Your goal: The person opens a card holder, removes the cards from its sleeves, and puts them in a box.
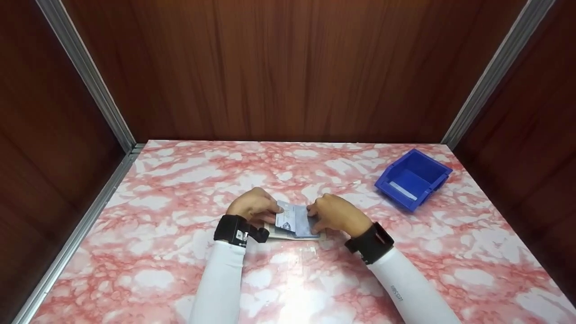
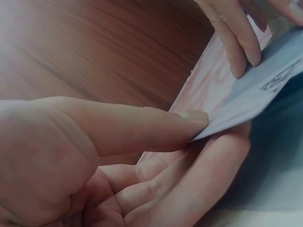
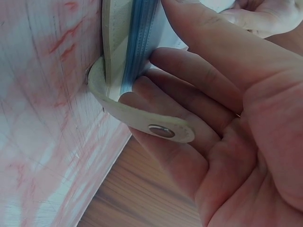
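A card holder [image 1: 310, 238] with a cream cover lies open on the table, bluish clear sleeves [image 3: 139, 42] stacked in it. Its strap [image 3: 135, 117] with a metal snap sticks out at the right side. My left hand [image 1: 255, 205] pinches the edge of a pale card [image 1: 285, 219] between thumb and forefinger. The card bears a dark printed patch and is tilted up, its right part overlapping the top sleeve [image 1: 304, 220]. My right hand [image 1: 339, 213] holds the right edge of the sleeves, fingers bent and fingertips [image 2: 239, 70] on the plastic.
A blue open-front bin [image 1: 414, 180] stands at the back right of the red-and-white marbled table [image 1: 180, 261]. Brown wood-grain panels [image 1: 288, 72] with metal corner posts [image 1: 90, 72] enclose the back and both sides.
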A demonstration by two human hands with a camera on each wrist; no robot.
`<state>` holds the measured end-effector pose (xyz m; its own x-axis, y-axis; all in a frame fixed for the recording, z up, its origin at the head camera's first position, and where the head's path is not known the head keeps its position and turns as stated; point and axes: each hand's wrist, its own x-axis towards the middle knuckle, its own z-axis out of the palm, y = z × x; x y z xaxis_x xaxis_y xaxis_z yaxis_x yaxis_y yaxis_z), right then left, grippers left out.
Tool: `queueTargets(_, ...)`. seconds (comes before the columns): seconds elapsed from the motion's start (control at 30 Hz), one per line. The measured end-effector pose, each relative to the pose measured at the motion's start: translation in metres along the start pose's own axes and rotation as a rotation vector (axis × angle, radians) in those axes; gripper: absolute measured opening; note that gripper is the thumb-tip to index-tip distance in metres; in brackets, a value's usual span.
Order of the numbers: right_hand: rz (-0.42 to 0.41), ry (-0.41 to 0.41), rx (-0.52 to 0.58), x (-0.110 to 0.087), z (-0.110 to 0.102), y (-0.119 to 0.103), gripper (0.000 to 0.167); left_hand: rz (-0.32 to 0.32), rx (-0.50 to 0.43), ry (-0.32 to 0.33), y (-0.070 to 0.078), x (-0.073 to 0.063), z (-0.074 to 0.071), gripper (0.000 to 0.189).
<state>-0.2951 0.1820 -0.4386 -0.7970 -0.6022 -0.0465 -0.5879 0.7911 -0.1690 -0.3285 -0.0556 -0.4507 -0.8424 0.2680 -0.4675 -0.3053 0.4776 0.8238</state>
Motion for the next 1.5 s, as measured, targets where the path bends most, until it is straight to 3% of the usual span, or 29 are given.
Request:
queueTargets(0.53,-0.003,-0.009,-0.005,0.000,0.000,0.001,0.044,-0.001,-0.075,-0.001,0.005,-0.003,-0.007,0.029)
queueTargets(0.8,0.002,-0.014,0.003,0.000,-0.002,0.001,0.044,0.088,-0.097,0.010,0.011,-0.004,-0.006,0.023)
queueTargets(0.97,-0.004,0.018,0.132,0.000,-0.007,0.003,0.037,0.110,-0.161,0.020,0.019,-0.007,-0.003,0.025)
queueTargets(1.27,0.151,0.304,0.384,0.002,-0.023,0.008,0.026,0.231,-0.162,0.009,0.032,-0.015,0.005,0.023)
queueTargets(1.5,0.269,0.289,0.791,0.005,-0.024,0.005,0.025,0.276,-0.187,-0.024,0.039,-0.014,0.013,0.028)
